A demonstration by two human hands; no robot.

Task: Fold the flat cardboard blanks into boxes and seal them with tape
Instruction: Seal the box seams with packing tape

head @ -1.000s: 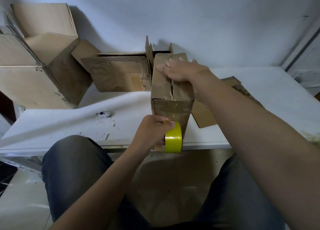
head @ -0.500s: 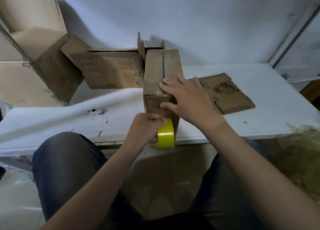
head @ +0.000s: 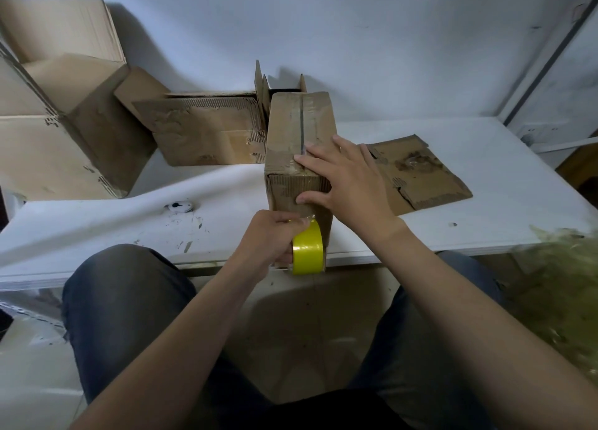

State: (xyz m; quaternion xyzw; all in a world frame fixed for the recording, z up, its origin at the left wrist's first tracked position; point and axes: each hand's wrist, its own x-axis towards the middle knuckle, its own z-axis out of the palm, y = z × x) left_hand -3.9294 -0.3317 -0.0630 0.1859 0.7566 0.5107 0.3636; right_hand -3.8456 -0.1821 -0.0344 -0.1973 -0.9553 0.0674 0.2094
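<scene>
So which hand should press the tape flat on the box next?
Probably the right hand: its fingers lie spread on the box beside the top seam. The left hand is busy gripping the yellow tape roll lower down.

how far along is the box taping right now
Done: the middle box is folded, its top flaps closed, and glossy tape seems to cover the seam. In hand: the left hand grips the yellow tape roll at the box's near face while the right hand presses the near top edge. Left: cutting the tape, and the flat blank on the right is unfolded.
</scene>
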